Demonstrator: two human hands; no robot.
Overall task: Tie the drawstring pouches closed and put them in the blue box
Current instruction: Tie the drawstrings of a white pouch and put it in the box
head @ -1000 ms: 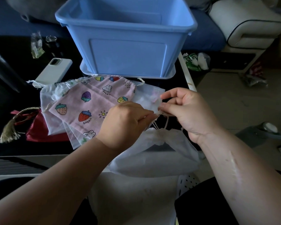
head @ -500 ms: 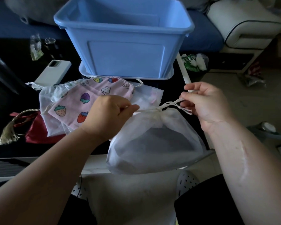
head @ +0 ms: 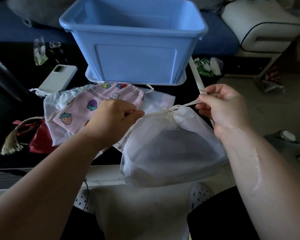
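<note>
Now farther apart, left hand (head: 111, 116) and right hand (head: 222, 108), fingers (head: 206, 98) pinching drawstring (head: 189, 103), white pouch (head: 171, 149) mouth cinched tighter

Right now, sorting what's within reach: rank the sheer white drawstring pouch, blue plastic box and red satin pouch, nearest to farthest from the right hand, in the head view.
1. Sheer white drawstring pouch: its cord pinched by the right hand.
2. Blue plastic box: behind, leftward.
3. Red satin pouch: far left.

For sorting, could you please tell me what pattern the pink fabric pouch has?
Strawberries and rabbits on pink fabric pouch, head view.
</note>
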